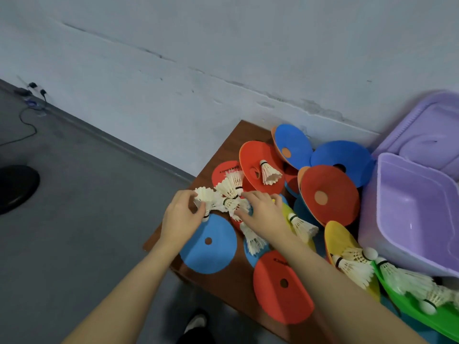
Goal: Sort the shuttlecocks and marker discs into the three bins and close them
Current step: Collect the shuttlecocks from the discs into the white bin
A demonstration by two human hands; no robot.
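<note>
Both hands are down in the pile at the near-left corner of the brown wooden counter (223,150). The left hand (181,217) has its fingers curled round the skirt of a white feathered shuttlecock (205,197). The right hand (263,212) lies just beside it, fingers loosely bent over a cluster of white feathered shuttlecocks (231,194); whether it grips one I cannot tell.

These look feather-light and brittle at the skirt, so I would take them by the cork, gently. The flat foam marker discs (327,192), red, blue, yellow and green, look soft, bendy and easy to pinch by the rim.

To the right of the hands stands an open lilac plastic bin (372,219). Small dark print on two red discs is unreadable.
</note>
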